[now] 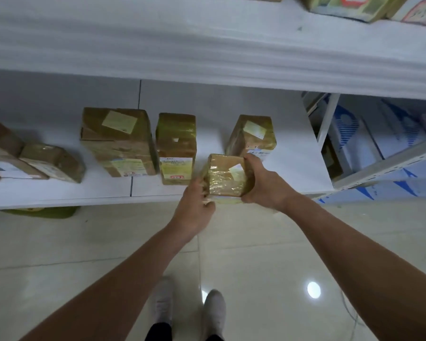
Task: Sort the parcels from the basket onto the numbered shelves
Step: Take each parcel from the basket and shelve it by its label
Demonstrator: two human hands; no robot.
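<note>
Several brown taped cardboard parcels [118, 141] are stood along the white shelf board [47, 193], labels outward, presumably for reading. At its front edge, towards the right corner, a small brown tape-wrapped parcel [225, 178] is clasped between the curled fingers of the left hand [197, 207] and the right hand [262, 184], arms outstretched, seemingly for a steady set-down.

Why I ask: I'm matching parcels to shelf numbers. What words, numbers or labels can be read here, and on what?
No text is legible.
Held parcel, gripped by the left hand and right hand: pale sticker, blurred.
Large parcel: top sticker, front label with red mark, blurred.
Middle parcel: front label with red mark, blurred.
Right parcel: sticker and label, blurred.
Shelf: no number in view.
</note>
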